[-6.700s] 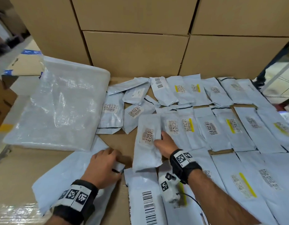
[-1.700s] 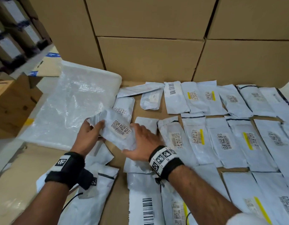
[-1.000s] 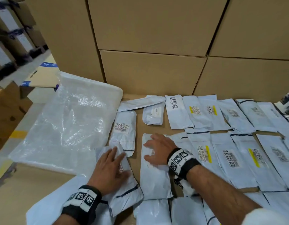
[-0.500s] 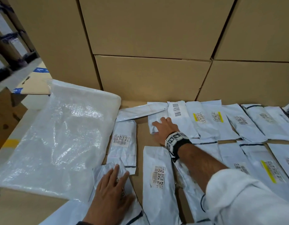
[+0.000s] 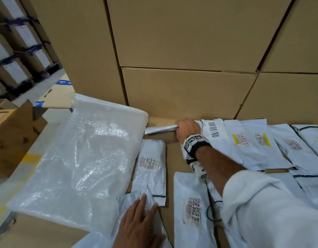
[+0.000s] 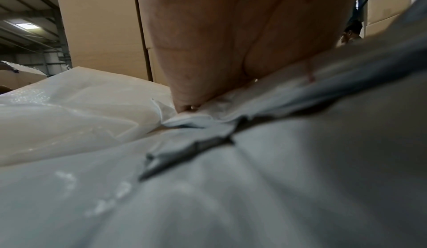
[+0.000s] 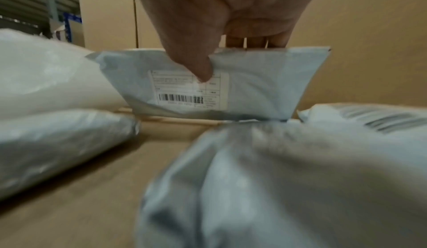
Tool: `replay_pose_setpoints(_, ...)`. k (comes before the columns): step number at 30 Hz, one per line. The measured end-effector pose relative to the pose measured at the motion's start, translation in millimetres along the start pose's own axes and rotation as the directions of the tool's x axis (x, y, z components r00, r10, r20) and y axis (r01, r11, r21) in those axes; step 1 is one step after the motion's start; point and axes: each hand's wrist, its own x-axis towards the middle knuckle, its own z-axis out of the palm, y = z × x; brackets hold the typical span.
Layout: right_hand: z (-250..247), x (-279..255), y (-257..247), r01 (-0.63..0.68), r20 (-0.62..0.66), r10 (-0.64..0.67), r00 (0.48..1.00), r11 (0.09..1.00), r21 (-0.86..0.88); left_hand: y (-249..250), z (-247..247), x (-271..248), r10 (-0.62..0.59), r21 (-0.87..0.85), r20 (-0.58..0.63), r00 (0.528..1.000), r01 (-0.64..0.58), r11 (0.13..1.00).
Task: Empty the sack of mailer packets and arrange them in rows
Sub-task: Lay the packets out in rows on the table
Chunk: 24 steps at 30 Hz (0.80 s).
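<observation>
Grey mailer packets lie in rows (image 5: 249, 142) on the cardboard top, running right from the back wall. My right hand (image 5: 185, 127) reaches to the back row's left end and pinches a small labelled packet (image 7: 254, 87) up on its edge, thumb (image 7: 201, 67) on the label side and the other fingers behind; in the head view the same packet (image 5: 160, 129) shows edge-on. My left hand (image 5: 145, 210) lies flat with straight fingers on a crumpled packet (image 5: 131, 199) near the front. The flat clear woven sack (image 5: 79, 161) rests at the left.
Stacked cardboard boxes (image 5: 186, 90) form a wall just behind the back row. Two labelled packets (image 5: 151, 165) (image 5: 190, 208) lie between my hands. Bare cardboard (image 5: 172, 158) shows left of my right forearm. A lower carton (image 5: 9, 140) stands at the far left.
My right hand left the front packet, reached to the back row and lifted a small packet onto its edge. My left hand stayed flat on the crumpled packet.
</observation>
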Motion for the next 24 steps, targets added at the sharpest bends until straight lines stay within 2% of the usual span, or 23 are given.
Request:
replay_pose_setpoints(3, -32.1, 2.6, 14.2, -0.065, -0.107, 0.075, 0.991, 0.993, 0.099, 1.7, -1.7, -0.7, -0.003, -0.041, 0.012, 1.0, 0.004, 0.999)
replay_pose_setpoints(5, -51.8, 1.8, 22.5, -0.13, -0.09, 0.153, 0.984, 0.967, 0.218, 5.8, -6.7, -0.6, -0.017, -0.058, 0.0, 1.0, 0.017, 0.998)
replay_pose_setpoints(7, -59.6, 1.3, 22.8, -0.206, 0.021, 0.22, 0.975, 0.869, 0.449, 8.0, -10.6, 0.1, -0.031, -0.054, -0.018, 0.999, 0.03, 0.998)
replay_pose_setpoints(9, -53.7, -0.1, 14.4, -0.316, 0.195, 0.25, 0.948, 0.716, 0.623, 8.9, -12.2, 0.3, -0.032, -0.027, -0.021, 0.999, 0.031, 0.999)
replay_pose_setpoints(11, -34.1, -7.2, 3.6, -0.415, 0.315, 0.27, 0.91, 0.621, 0.665, 7.0, -10.0, 1.9, -0.024, 0.011, -0.003, 1.0, 0.024, 1.0)
replay_pose_setpoints(13, -10.0, -16.7, -6.1, -0.456, 0.353, 0.289, 0.89, 0.595, 0.662, 3.4, -5.9, 2.4, -0.014, 0.04, -0.022, 1.0, 0.014, 0.999)
replay_pose_setpoints(15, 4.7, -26.9, -13.1, -0.432, 0.316, 0.295, 0.902, 0.651, 0.624, 1.3, -4.2, 0.5, 0.009, 0.05, -0.045, 0.999, -0.007, 0.999)
replay_pose_setpoints(18, 6.9, -45.0, -19.7, -0.335, 0.248, 0.242, 0.938, 0.812, 0.478, -1.2, -3.0, -4.3, 0.011, 0.059, -0.024, 1.0, -0.01, 0.998)
replay_pose_setpoints(21, 9.5, -63.4, -24.4, -0.255, 0.385, 0.123, 0.915, 0.914, 0.314, 1.0, -2.5, -10.0, 0.018, 0.022, 0.026, 1.0, -0.019, 1.0)
replay_pose_setpoints(24, 17.3, -65.0, -25.6, -0.204, 0.42, 0.113, 0.9, 0.963, 0.177, 6.7, -1.8, -15.4, 0.014, 0.01, 0.04, 0.999, -0.014, 1.0)
